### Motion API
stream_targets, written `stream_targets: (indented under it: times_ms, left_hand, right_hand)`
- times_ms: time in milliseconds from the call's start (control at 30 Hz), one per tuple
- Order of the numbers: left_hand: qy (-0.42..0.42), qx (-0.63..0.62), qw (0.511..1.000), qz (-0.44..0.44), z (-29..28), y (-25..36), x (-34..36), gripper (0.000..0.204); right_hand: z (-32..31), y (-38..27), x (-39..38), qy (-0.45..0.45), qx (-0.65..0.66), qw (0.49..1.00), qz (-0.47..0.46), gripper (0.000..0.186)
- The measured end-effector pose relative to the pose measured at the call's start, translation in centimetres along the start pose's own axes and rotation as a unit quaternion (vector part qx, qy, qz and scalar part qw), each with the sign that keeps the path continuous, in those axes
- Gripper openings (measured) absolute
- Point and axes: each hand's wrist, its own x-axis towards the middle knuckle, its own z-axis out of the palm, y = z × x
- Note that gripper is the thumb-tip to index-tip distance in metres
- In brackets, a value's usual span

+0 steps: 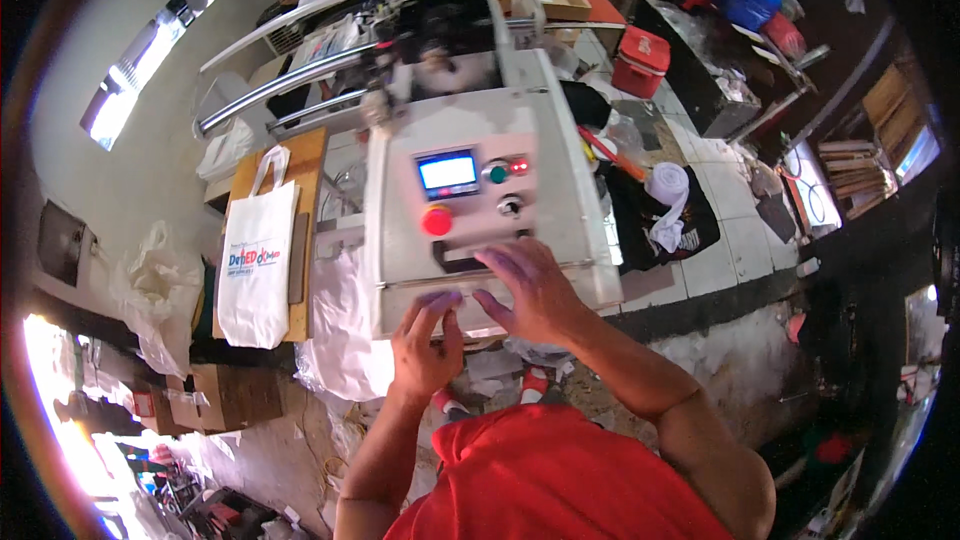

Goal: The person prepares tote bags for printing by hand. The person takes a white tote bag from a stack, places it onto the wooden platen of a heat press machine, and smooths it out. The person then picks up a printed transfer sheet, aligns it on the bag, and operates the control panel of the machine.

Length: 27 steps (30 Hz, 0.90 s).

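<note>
A grey machine cabinet [560, 210] stands in front of me. Its control panel carries a small lit blue screen [447, 172], a green button [497, 174], a small red light [519, 166], a knob [510, 205] and a round red push button [436, 221]. My left hand [427, 335] rests with fingers spread on the cabinet's near edge. My right hand [532, 290] lies flat on the panel just below a dark handle slot [450, 260]. Neither hand holds anything. I wear a red shirt.
A white tote bag [256, 265] with printing lies on a wooden board [310, 155] to the left. Metal rails [280, 85] run behind the machine. A red cooler box [640, 60], black cloth with a white roll [668, 190], cardboard boxes and plastic bags lie around.
</note>
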Motion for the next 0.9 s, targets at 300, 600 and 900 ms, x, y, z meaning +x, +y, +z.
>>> stream_targets:
  times_ms: [300,600,900]
  left_hand:
    - [-0.045,0.002,0.924,-0.38,-6.4,-19.0,-19.7,0.012]
    - [-0.009,0.324,0.81,-0.489,-8.7,-42.6,-31.4,0.036]
    - [-0.08,0.133,0.76,-0.631,-9.7,-42.5,-30.1,0.046]
  right_hand:
    - [3.1,2.1,0.3,0.04,-0.267,0.958,0.1,0.041]
    - [4.2,5.2,-1.9,0.075,-0.373,0.919,0.105,0.042]
    - [3.7,3.6,-2.5,0.047,-0.369,0.919,0.134,0.05]
